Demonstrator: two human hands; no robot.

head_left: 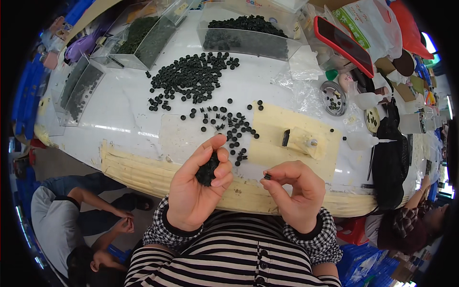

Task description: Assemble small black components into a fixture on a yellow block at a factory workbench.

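My left hand (190,203) is cupped palm up at the table's front edge, its fingers curled round a handful of small black parts (206,174). To its right, my right hand (302,193) pinches one small black part (267,176) between thumb and forefinger. Just beyond my hands, small black ridged wheels (234,129) lie scattered on the white table, some on edge. A larger pile of the same wheels (186,79) spreads farther back. Beyond my right hand sits a yellowish block (306,143) with a round metal piece on top and a black piece at its left end.
Clear bins of black parts (246,40) (143,40) (79,91) line the back and left. At right are a red-cased phone (343,45), a round dish (333,98), white squeeze bottles (361,141) and black mesh cloth (389,162). Other people sit at left (57,215) and right (411,220).
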